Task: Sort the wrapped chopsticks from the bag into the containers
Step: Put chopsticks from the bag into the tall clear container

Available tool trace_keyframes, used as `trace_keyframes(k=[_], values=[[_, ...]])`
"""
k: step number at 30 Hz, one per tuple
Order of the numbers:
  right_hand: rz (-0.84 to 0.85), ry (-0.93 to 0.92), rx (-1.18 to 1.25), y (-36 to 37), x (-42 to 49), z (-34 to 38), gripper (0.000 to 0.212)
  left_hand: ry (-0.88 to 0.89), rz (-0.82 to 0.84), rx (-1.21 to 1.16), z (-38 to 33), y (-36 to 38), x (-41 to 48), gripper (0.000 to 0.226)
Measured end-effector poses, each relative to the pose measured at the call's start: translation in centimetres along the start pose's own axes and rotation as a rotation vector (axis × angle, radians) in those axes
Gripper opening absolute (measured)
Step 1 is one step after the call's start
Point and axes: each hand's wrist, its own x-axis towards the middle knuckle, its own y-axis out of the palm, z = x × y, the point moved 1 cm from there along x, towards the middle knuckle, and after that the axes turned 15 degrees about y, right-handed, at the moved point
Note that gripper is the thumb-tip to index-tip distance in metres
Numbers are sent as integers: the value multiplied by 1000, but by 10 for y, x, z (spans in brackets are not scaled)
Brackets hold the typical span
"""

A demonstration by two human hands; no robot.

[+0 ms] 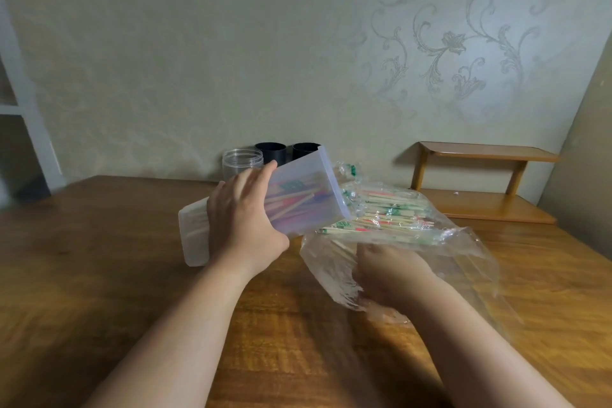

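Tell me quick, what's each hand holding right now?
Left hand: grips the tilted translucent container.
Right hand: curled on the plastic bag, seen through it.

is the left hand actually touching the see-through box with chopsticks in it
Touching. The head view shows the left hand wrapped round the tilted translucent box, fingers spread across its side with no gap.

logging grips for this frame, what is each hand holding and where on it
Left hand grips the translucent container around its middle. Right hand holds the clear bag of wrapped chopsticks at its near end.
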Motion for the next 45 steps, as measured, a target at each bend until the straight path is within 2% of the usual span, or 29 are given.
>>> trace_keyframes(k=[2,7,9,12,16,19,23,27,31,35,38,42,45], values=[[-78,-6,47,-6,-3,-4,27,-4,0,0,1,0,0,112],[-266,23,156,-29,-12,-10,10,-20,3,-15,1,-2,0,112],[-392,26,165,-40,-19,-8,7,-22,0,-22,1,-3,1,112],[-604,-11,148,-47,-27,-2,15,-45,-17,-37,2,-4,1,112],[-885,-163,299,-48,-29,-6,21,-33,-46,-34,3,-4,2,109],[-1121,-248,396,-51,-33,-9,33,-5,-56,-29,5,-2,2,110],[-1265,-280,450,-46,-25,-10,41,6,-33,-21,4,-2,2,110],[-1269,-277,608,-41,-19,-14,44,-14,-41,-23,2,-3,1,109],[-1277,-100,622,-42,-19,-18,29,-40,-27,-39,-1,-5,1,108],[-1146,35,851,-42,-19,-12,29,-30,0,-40,0,-5,0,109],[-1054,-3,1109,-41,-16,-13,30,-14,10,-30,0,-2,0,109],[-949,-28,1273,-41,-10,-14,25,5,25,-22,2,1,0,110],[-955,-35,1417,-44,-13,-11,19,15,50,-21,2,2,1,111]])
